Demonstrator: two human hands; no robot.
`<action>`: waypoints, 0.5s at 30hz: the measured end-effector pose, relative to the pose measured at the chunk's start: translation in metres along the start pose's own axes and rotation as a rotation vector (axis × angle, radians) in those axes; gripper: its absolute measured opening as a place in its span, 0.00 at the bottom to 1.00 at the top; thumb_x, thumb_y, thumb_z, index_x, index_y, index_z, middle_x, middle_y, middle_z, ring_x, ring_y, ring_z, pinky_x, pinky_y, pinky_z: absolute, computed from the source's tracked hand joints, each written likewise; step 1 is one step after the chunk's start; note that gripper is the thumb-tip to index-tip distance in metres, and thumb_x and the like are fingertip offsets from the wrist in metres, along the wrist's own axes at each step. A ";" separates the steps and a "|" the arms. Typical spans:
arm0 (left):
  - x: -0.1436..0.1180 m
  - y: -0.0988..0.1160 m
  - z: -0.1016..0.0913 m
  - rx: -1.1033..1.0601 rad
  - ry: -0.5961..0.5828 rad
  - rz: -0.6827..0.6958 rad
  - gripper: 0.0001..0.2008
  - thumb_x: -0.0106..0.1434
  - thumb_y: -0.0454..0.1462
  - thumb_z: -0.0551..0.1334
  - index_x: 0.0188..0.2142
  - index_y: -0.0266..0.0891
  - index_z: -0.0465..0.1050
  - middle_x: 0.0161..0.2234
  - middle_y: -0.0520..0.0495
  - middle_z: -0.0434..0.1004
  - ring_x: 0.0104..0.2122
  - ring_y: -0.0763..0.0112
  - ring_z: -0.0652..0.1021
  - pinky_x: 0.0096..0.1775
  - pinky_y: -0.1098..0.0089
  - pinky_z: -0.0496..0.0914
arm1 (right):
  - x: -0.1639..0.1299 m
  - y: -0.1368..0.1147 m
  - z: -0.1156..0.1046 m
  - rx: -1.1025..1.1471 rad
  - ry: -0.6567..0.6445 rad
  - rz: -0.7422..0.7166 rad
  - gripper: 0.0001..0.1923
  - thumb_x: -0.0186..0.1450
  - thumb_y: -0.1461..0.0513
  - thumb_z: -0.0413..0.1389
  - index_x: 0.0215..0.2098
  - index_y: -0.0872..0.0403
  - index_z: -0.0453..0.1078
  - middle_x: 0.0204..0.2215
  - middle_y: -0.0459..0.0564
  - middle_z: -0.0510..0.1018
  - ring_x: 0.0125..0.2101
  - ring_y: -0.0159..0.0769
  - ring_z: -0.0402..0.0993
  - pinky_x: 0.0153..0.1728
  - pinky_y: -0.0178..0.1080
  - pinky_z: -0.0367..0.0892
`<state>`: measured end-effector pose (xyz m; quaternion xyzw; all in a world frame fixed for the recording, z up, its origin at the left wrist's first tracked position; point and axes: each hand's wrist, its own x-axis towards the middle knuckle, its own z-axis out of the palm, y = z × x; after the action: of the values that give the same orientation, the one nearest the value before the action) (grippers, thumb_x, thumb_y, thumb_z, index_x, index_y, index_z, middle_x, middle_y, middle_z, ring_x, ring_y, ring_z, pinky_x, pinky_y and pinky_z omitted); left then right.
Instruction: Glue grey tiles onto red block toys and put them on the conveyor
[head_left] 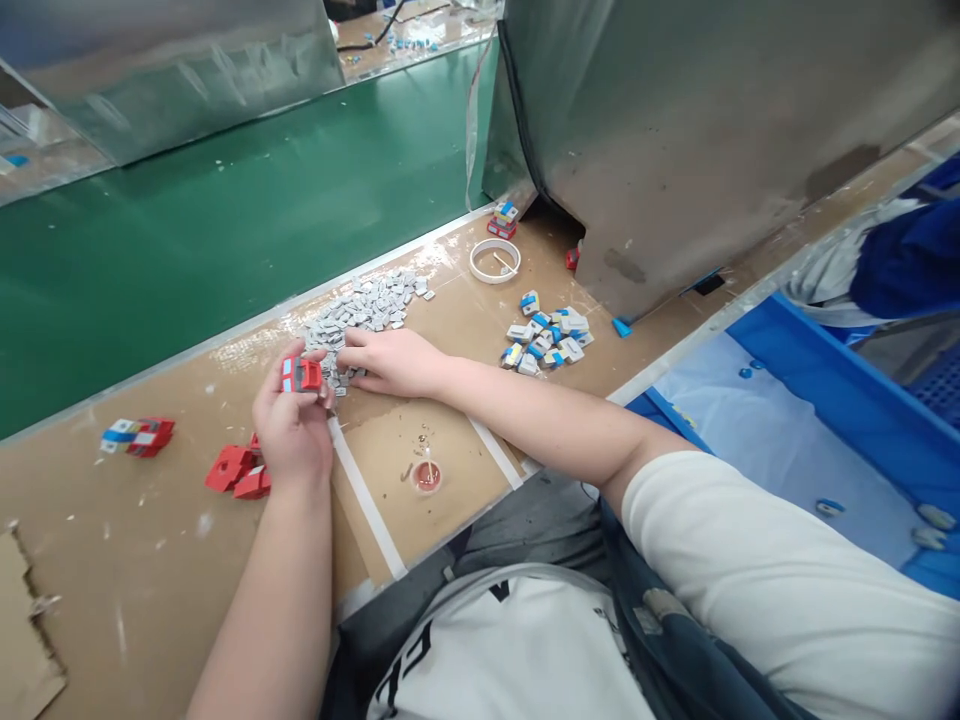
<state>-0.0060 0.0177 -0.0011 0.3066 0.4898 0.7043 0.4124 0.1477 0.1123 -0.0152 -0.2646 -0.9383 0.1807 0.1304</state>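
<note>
- The left hand [294, 425] grips a red toy block [301, 375] near the table's [150, 570] far edge.
- The right hand [390, 360], fingers curled narrow, touches the grey pieces [367, 303] heaped just beyond.

**Around the Bench**

A green belt [225, 210] ran behind the brown table [112, 580], with metal housings [712, 130] looming over both. A white ring [495, 261] lay near the far edge, a stick inside it. Beside it sat a loose cluster of blue-and-white blocks [547, 340], and a small stacked toy [503, 220] stood further back. Red parts [238, 470] lay close together at the near left, a finished red-and-blue toy [139, 436] well apart from them. A small pink cap [427, 476] rested between white tape lines [367, 505]. A blue bin [825, 420] stood to the right.
</note>
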 end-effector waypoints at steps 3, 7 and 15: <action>0.000 -0.001 -0.005 -0.020 0.012 0.019 0.26 0.44 0.31 0.64 0.44 0.40 0.87 0.41 0.42 0.86 0.26 0.72 0.71 0.26 0.72 0.66 | 0.000 0.000 0.001 -0.001 0.008 -0.027 0.12 0.80 0.58 0.54 0.56 0.50 0.77 0.56 0.53 0.74 0.38 0.36 0.72 0.33 0.39 0.52; 0.000 0.002 -0.011 -0.048 -0.026 -0.009 0.25 0.45 0.32 0.64 0.44 0.41 0.87 0.42 0.42 0.87 0.26 0.71 0.70 0.26 0.71 0.66 | -0.001 0.002 0.003 0.011 0.014 -0.007 0.12 0.80 0.57 0.54 0.52 0.51 0.78 0.54 0.53 0.75 0.37 0.35 0.72 0.33 0.39 0.52; -0.005 0.002 -0.010 -0.096 -0.188 -0.097 0.29 0.46 0.33 0.66 0.50 0.38 0.86 0.44 0.39 0.85 0.27 0.73 0.73 0.28 0.71 0.68 | -0.005 0.009 0.002 0.129 0.025 0.101 0.08 0.78 0.59 0.59 0.49 0.54 0.80 0.50 0.52 0.76 0.42 0.37 0.75 0.39 0.38 0.60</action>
<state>-0.0129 0.0087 -0.0030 0.3272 0.4291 0.6744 0.5040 0.1555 0.1164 -0.0219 -0.3047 -0.9085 0.2436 0.1496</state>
